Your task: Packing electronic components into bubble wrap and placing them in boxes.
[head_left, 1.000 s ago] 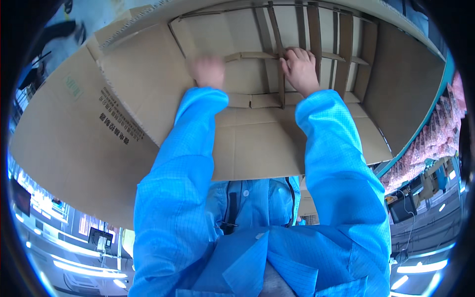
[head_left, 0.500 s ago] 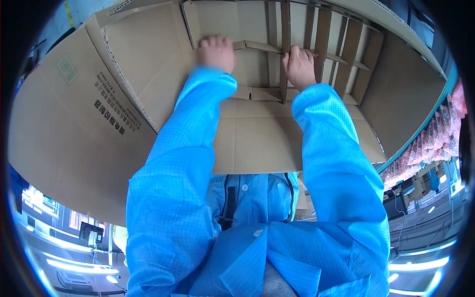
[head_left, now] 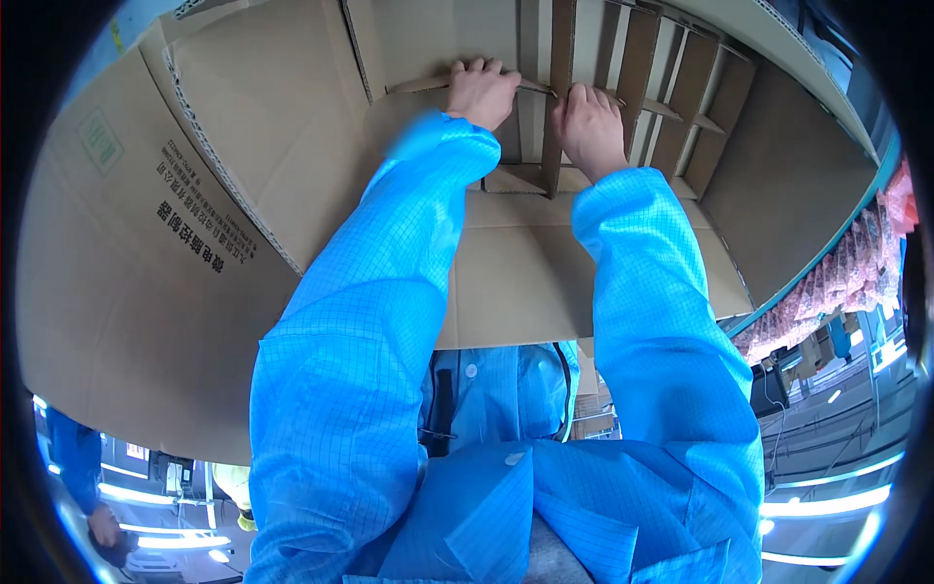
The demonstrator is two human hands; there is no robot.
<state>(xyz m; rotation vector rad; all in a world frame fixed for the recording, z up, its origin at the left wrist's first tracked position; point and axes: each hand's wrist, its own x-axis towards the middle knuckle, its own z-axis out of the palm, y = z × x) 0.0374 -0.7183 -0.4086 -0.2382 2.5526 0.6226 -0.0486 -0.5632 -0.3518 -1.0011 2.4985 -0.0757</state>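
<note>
A large open cardboard box [head_left: 253, 107] lies before me with a cardboard divider grid [head_left: 640, 58] standing inside it. My left hand [head_left: 484, 93] is closed over the top edge of a lengthwise divider strip [head_left: 416, 87]; its fingertips bend over the far side. Just right of it, my right hand [head_left: 591, 128] grips the grid where a crosswise strip [head_left: 561, 49] meets the lengthwise one. My palms hide part of both strips. The slots on the right side of the grid stand open, with crosswise strips upright in them.
Box flaps spread out at the left [head_left: 126, 292] and front [head_left: 520, 282]. Pink bubble-wrap bags [head_left: 827, 277] lie beyond the box's right side. A person in a dark blue sleeve [head_left: 76, 453] is at the lower left. A dark monitor [head_left: 769, 389] stands at the lower right.
My left hand has moved right along the lengthwise strip, closer to my right hand. The right hand stays at the same joint. A person has come into view at the lower left.
</note>
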